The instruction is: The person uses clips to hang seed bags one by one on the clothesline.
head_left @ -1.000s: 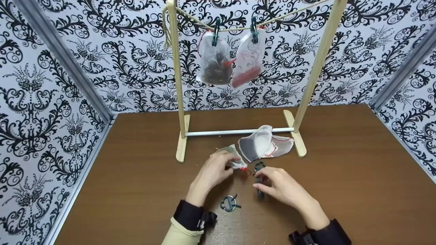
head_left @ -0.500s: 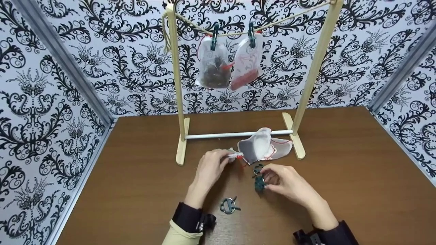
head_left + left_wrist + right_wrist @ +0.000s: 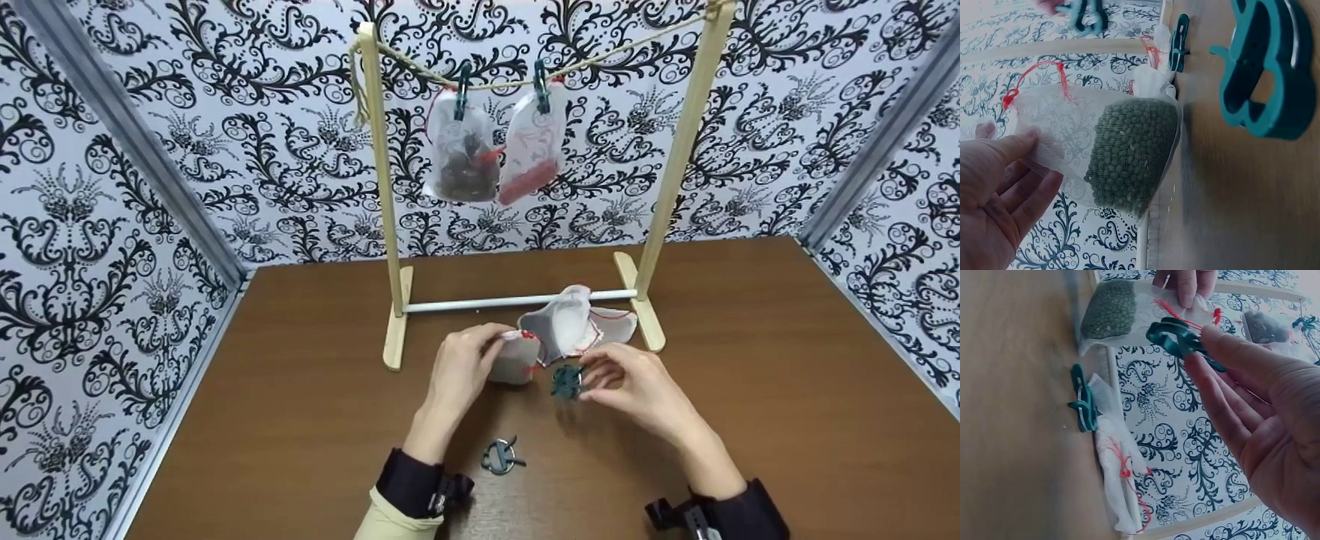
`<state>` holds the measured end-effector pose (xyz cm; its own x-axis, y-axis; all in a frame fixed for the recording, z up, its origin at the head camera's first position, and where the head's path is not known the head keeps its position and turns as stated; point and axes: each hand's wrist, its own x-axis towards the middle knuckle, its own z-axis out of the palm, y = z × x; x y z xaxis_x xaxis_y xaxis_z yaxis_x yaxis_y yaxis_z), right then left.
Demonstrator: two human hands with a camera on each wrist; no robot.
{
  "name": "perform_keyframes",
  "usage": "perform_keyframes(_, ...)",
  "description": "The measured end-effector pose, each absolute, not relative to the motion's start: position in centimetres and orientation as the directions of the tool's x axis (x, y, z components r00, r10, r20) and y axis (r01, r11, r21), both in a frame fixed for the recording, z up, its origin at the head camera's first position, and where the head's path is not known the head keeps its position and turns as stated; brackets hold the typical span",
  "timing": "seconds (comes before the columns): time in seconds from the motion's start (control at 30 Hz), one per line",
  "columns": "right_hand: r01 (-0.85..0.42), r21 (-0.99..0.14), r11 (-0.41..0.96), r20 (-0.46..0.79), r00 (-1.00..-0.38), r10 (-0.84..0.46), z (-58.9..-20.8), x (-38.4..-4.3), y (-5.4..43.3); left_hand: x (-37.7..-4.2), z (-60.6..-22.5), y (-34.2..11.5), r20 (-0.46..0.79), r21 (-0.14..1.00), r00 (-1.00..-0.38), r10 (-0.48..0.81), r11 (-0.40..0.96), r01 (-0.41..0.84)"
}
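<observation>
My left hand (image 3: 459,379) pinches a white mesh drawstring bag (image 3: 1075,121) near its red-corded top. Small green dried peas or beans (image 3: 1131,152) fill the bag's lower end, which hangs close over the table. Between thumb and fingertips, my right hand (image 3: 651,394) pinches a dark green clothespin (image 3: 1169,336), raised just right of the bag. A second green clothespin (image 3: 1084,399) lies on the table below it, mostly hidden behind the held one in the head view. Another clothespin (image 3: 502,456) lies nearer the front, between the two wrists.
A wooden stand (image 3: 381,187) carries a rope (image 3: 630,49), from which two filled mesh bags (image 3: 466,161) (image 3: 534,146) hang by green clothespins. More mesh bags (image 3: 574,326) lie against the stand's white bottom rod (image 3: 480,303). Patterned walls enclose the brown table (image 3: 300,420).
My left hand has lifted the bag from the table, and it now hangs upright. My right hand has picked up the clothespin and brought it slightly up, close to the bag.
</observation>
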<state>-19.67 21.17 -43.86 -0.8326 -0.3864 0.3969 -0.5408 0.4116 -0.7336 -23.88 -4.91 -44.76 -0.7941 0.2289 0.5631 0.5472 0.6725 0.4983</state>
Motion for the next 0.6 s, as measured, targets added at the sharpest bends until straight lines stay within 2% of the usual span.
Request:
perform_keyframes(0.13,-0.608,-0.663,0.437,0.485,-0.793,-0.368,-41.8,-20.8,21.6,-24.3,-43.1,-4.3,0.588,0.439,-0.765,0.263,0.69,0.575)
perform_keyframes(0.3,-0.703,-0.481,0.524,0.603,-0.699,-0.384,-37.5,-22.7,21.9,-24.9,-39.4,-3.5,0.603,0.357,-0.739,0.3,0.727,0.587)
perform_keyframes(0.5,-0.724,-0.323,0.61,0.713,-0.61,-0.347,-31.5,-24.7,22.3,-25.5,-33.9,-1.9,0.665,0.246,-0.669,0.332,0.748,0.616)
perform_keyframes(0.6,-0.717,-0.264,0.645,0.753,-0.572,-0.326,-28.6,-25.5,22.2,-25.8,-31.0,-0.9,0.682,0.166,-0.648,0.34,0.791,0.589)
